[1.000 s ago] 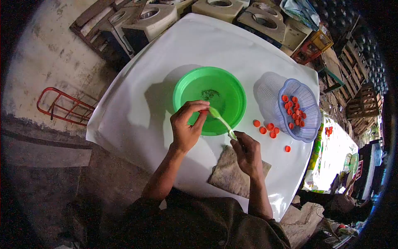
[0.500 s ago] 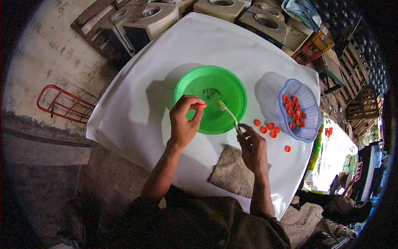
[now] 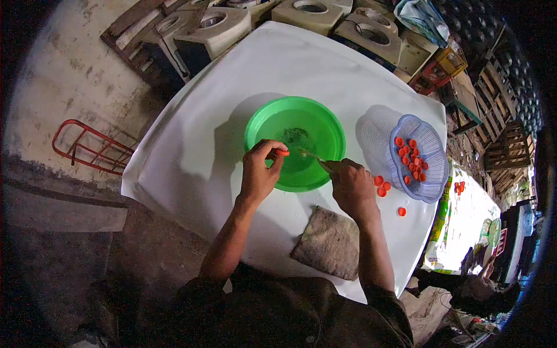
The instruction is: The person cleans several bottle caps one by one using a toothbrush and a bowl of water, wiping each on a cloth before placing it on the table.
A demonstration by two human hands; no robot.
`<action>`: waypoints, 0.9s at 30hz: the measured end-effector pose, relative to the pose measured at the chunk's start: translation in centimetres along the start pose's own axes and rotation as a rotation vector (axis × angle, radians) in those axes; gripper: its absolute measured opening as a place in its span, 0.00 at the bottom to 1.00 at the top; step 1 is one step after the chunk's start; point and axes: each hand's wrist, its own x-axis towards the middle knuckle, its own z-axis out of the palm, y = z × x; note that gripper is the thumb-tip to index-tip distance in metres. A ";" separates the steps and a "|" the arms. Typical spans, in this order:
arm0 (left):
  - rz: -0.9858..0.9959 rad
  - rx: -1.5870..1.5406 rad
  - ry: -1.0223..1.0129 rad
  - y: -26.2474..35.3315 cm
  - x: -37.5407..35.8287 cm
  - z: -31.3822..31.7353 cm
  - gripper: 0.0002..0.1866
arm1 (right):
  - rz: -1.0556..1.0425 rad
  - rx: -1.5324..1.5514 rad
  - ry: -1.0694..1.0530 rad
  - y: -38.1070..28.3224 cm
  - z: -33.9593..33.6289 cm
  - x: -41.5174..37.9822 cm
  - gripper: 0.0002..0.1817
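Observation:
A green basin with water and a dark patch in its middle stands on the white-covered table. My left hand is over its left rim, thumb and fingers pinching a red cap. My right hand, at the basin's lower right rim, is wrapped round a toothbrush whose head points left over the water. The bristles are blurred. Several loose red caps lie to the right of my right hand. Beyond them a bluish slotted basket holds more red caps.
A folded grey-brown cloth lies on the white table cover near the front edge. Concrete-like blocks with round holes line the far edge. A red metal frame stands at the left, and crates are at the back right.
My right hand has moved up and turned over the basin's rim, bringing the toothbrush lower and nearer the cap. It now hides some loose caps. My left hand has hardly moved.

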 end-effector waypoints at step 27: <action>-0.068 -0.285 -0.012 1.9 -0.2 0.1 0.08 | -0.077 0.490 0.113 0.2 1.2 -4.7 0.14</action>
